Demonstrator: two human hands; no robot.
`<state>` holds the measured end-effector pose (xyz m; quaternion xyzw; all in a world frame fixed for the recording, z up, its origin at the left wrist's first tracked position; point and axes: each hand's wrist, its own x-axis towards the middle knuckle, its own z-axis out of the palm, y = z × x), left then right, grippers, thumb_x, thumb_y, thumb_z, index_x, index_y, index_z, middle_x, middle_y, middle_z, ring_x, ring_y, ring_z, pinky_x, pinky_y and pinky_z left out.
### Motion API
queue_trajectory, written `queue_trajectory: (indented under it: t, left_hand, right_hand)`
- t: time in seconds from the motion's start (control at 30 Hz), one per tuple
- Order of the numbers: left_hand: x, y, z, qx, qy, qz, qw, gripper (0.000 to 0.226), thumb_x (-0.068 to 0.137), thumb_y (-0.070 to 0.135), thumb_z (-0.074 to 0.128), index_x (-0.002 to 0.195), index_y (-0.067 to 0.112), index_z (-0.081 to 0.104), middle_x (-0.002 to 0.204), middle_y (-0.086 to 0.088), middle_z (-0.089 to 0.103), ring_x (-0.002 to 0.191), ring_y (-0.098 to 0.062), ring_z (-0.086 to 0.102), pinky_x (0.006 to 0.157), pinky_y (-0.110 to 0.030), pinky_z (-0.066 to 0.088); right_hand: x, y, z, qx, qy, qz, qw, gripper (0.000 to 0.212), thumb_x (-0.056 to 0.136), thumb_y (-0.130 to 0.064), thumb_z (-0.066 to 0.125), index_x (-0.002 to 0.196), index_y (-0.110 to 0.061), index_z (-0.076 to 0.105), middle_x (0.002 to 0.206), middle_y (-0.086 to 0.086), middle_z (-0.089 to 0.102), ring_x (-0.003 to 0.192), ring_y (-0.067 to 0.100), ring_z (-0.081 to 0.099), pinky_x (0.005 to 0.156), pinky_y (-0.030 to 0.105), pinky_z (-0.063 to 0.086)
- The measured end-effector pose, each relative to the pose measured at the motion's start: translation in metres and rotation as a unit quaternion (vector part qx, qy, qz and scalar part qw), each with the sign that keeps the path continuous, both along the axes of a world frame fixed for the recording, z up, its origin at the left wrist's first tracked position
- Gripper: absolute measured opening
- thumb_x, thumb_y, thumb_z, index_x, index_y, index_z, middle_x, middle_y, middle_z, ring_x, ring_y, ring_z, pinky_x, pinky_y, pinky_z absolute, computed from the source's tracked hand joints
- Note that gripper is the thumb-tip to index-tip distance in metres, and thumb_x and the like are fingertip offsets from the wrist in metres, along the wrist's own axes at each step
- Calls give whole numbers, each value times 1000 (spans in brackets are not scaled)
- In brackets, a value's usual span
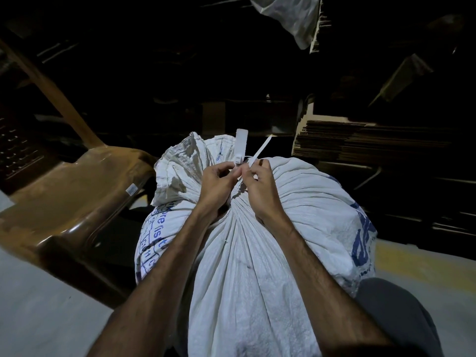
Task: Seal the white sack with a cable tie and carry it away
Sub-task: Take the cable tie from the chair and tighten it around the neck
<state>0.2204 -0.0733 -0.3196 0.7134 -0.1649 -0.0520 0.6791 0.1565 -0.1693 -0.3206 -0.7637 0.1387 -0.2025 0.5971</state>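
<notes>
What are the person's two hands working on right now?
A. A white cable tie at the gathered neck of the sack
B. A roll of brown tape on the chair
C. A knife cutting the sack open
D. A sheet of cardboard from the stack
A. Both the left hand and the right hand pinch the white cable tie where the white sack is bunched together at its neck.

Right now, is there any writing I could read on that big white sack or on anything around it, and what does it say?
White sack, left side: blue print, folded into creases; only fragments like "re" and "is" show, no whole word readable.
White sack, right side: large blue letters, cut off by the curve, unreadable.
Brown chair: small sticker, too small to read.
Cable tie: no text visible.
</notes>
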Motion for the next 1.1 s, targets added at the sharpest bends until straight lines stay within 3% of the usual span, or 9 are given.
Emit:
queue_trajectory:
  t: [0.07, 0.13, 0.27, 0.4, 0.5, 0.67, 0.87, 1.1]
  left_hand:
    - [0, -1, -1, -2, 4, 21, 1000, 31, 93, 37, 76, 83, 8, 77, 78, -34, 63, 75, -26, 55, 73, -43, 45]
    - [-1, 0, -1, 8, 4, 37, 999, 22, 97, 24, 71, 81, 11, 77, 70, -21, 62, 71, -24, 54, 70, -40, 44]
    - [-7, 2, 3, -2, 14, 39, 999, 21, 99, 20, 68, 87, 4, 76, 69, -23, 56, 59, -26, 43, 56, -39, 35]
    - [-14, 3, 4, -4, 6, 46, 999, 23, 99, 23, 67, 85, 10, 78, 66, -28, 57, 55, -25, 44, 49, -35, 34]
    - [-16, 5, 3, -11, 10, 52, 999, 24, 100, 22, 67, 79, 13, 76, 58, -6, 53, 45, -17, 39, 43, -25, 30]
    - [-17, 5, 2, -26, 10, 57, 998, 23, 101, 13, 65, 80, 10, 74, 54, 8, 57, 41, 0, 45, 42, -14, 35]
    - [-15, 6, -2, -33, -3, 57, 998, 23, 101, 14, 66, 79, 12, 75, 68, -13, 55, 44, -3, 41, 43, -18, 34]
    - [-15, 7, -6, -28, -11, 65, 997, 17, 101, 8, 64, 94, -2, 76, 74, -18, 62, 48, -3, 50, 47, -14, 42]
  right_hand:
    - [-2, -1, 7, 54, -18, -6, 998, 47, 107, -54, 39, 91, -23, 71, 102, 4, 70, 94, 22, 69, 92, 54, 59]
    - [-2, -3, 14, 125, -52, -7, 991, 44, 114, -37, 39, 83, -20, 65, 91, 12, 70, 85, 26, 64, 79, 43, 55]
    - [-1, 0, 21, 249, -59, 21, 966, 46, 116, -34, 37, 77, -15, 52, 67, 7, 58, 62, 18, 54, 54, 26, 39]
    - [-5, 4, 20, 278, -54, 61, 957, 55, 113, -29, 43, 60, -14, 39, 43, -1, 36, 41, 13, 35, 50, 30, 32]
    - [-8, 8, 14, 255, -38, 60, 964, 54, 108, -28, 49, 56, -20, 36, 46, -3, 26, 40, 13, 27, 52, 35, 24]
    - [-9, 11, 12, 250, -37, 53, 966, 48, 100, -27, 50, 55, -23, 35, 53, 1, 23, 45, 16, 20, 53, 40, 17]
    - [-10, 12, 10, 244, -35, 50, 968, 43, 101, -26, 49, 60, -20, 37, 55, 3, 23, 45, 15, 22, 51, 34, 22]
    - [-12, 14, 13, 246, -21, 44, 968, 46, 103, -19, 49, 59, -15, 34, 55, 4, 21, 49, 17, 19, 51, 34, 19]
